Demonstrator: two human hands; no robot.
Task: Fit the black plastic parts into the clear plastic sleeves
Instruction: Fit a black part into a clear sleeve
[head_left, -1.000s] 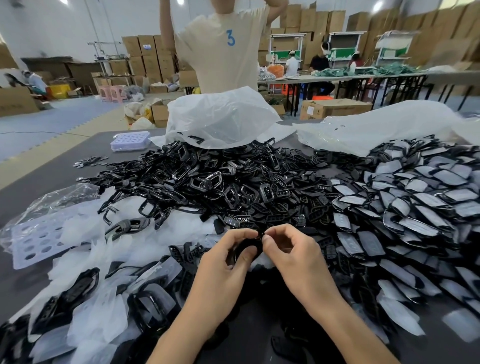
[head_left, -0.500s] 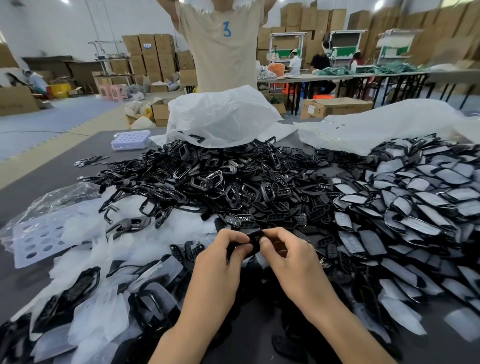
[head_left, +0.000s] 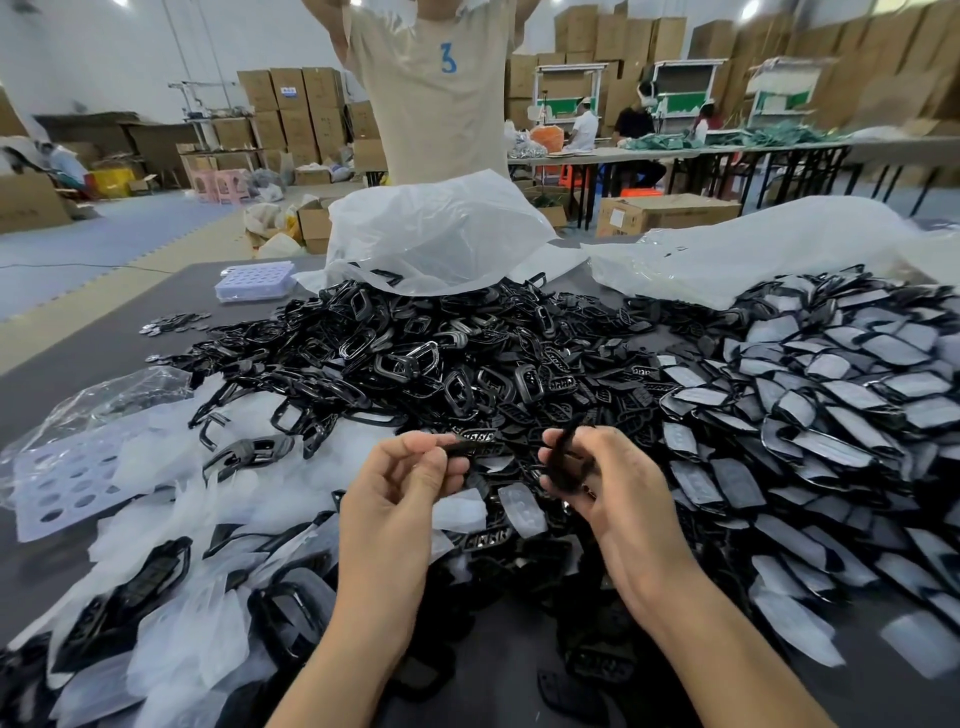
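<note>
From the head camera, the person's left hand (head_left: 400, 483) is raised just above the heap, its fingers (head_left: 441, 467) and thumb pinching the end of a flat, slotted black part (head_left: 475, 446) that points toward the other hand. The right hand (head_left: 618, 488) sits close beside it, not touching, fingers curled round a second black part (head_left: 565, 460) held nearly upright; the part is blurred, so its shape is hard to make out. Just below and between the two hands, a clear sleeve (head_left: 522, 508) lies on the pile.

The grey tabletop (head_left: 104, 345) is loaded. Loose black parts (head_left: 441, 364) are heaped in the middle, spilling from under a crumpled white plastic bag (head_left: 436, 234). To the right spreads a wide layer of sleeved parts (head_left: 831, 415), overlapping like scales. On the left lie empty sleeves (head_left: 171, 467) mixed with a few black frames, next to a perforated sheet (head_left: 62, 480) in a clear bag. A small perforated tray (head_left: 254, 278) sits at the far left edge.

Across the tabletop stands someone in a beige shirt (head_left: 441, 104) with a blue 3, arms raised. Stacked cardboard boxes (head_left: 296, 114) fill the hall behind.
</note>
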